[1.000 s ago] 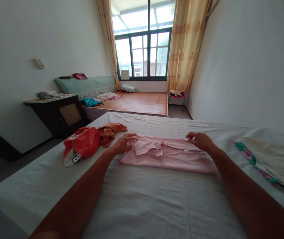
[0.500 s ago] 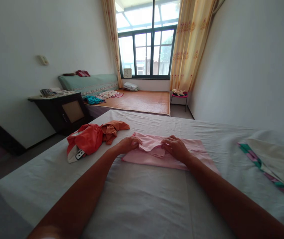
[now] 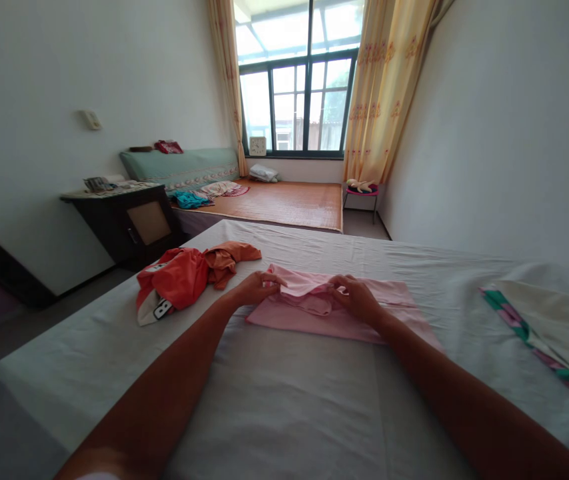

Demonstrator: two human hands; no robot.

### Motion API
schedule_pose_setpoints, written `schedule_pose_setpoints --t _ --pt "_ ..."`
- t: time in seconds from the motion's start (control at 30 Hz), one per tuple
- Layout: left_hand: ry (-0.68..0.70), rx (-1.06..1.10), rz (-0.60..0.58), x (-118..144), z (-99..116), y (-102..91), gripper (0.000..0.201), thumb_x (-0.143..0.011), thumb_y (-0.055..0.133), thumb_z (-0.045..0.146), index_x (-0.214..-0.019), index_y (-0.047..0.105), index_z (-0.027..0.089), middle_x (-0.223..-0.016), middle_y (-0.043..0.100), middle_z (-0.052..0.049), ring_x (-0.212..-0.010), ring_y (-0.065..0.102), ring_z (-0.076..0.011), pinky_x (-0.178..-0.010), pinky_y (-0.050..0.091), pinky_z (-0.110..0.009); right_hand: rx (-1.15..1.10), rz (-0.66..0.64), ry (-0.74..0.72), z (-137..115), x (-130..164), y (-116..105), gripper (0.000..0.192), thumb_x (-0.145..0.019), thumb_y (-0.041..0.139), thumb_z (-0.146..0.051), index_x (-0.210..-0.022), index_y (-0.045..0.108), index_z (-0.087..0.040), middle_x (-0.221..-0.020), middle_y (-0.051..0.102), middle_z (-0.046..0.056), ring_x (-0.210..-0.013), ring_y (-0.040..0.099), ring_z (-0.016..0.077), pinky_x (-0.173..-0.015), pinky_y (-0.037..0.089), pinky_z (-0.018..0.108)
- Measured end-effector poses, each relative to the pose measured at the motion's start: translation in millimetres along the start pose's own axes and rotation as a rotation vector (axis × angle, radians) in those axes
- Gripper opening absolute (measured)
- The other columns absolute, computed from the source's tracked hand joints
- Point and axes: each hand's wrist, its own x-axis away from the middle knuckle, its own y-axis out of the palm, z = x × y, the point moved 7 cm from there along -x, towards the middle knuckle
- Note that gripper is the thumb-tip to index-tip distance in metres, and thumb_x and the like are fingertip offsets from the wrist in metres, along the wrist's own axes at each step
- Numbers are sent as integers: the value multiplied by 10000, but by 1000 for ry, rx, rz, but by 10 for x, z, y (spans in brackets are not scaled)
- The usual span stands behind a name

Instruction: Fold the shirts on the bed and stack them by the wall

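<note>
I'm pinching the pink shirt [image 3: 334,313] lying on the bed sheet [image 3: 284,400], left hand [image 3: 254,288] and right hand [image 3: 357,298] clamped on its bunched fold between my fingertips; tugging unevenly risks skewing it.

Two hands, left [image 3: 253,289] and right [image 3: 357,298], lay on one pink garment [image 3: 344,311]. One orange heap [image 3: 189,275], one folded blanket [image 3: 549,320], one bed [image 3: 284,400], one cabinet [image 3: 124,223].
</note>
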Motion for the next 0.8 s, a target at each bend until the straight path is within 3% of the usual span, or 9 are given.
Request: schedule_pose_setpoints --t 0.1,0.2,0.33,0.4,0.53,0.7,0.8 --pt "9 70 99 -66 -27 -8 313 -843 487 340 -989 688 149 -868 699 -21 -793 601 -159 -749 457 -234 -94 4 70 51 -19 35 146 -846 509 -311 -878 616 -219 -787 677 26 -710 609 164 -642 465 270" --pt "-84 26 215 -172 -139 31 330 -873 440 343 -1033 649 144 -737 663 -8 -666 571 -147 -655 446 -241 -221 18 217 178 -26 82 177 -835 509 -342 -928 576 -206 -713 679 6 -633 618 153 -569 446 249" --pt "-153 -43 371 -244 -205 45 369 -897 422 332 -1164 605 156 -924 689 -55 -843 610 -179 -783 448 -276 -205 7 366 306 -7 120 207 -858 463 -363 -958 550 -205 -684 679 3 -596 627 151 -556 446 252" --pt "-146 -42 367 -238 -195 61 414 -905 417 376 -1213 581 154 -969 684 -66 -889 611 -185 -805 449 -276 -150 8 352 285 2 111 256 -877 446 -414 -991 548 -209 -688 682 12 -614 636 163 -569 448 261" --pt "-130 -118 266 -202 -156 102 498 -830 549 402 -1277 547 184 -815 673 -11 -738 601 -162 -707 455 -253 -94 21 269 180 15 116 390 -791 600 -461 -1099 530 -233 -751 697 8 -658 646 172 -586 445 257" --pt "-132 -201 335 -236 -176 52 412 -880 478 327 -1266 571 221 -855 673 -15 -771 610 -165 -725 453 -254 -39 46 262 204 6 132 251 -827 547 -358 -1042 565 -229 -674 664 -13 -610 618 159 -571 425 253" --pt "-136 -264 300 -273 -196 91 362 -879 469 265 -1198 627 202 -987 665 -55 -879 615 -192 -815 459 -280 20 26 280 239 12 113 237 -838 539 -364 -1030 557 -227 -687 675 -10 -626 622 167 -571 417 256"
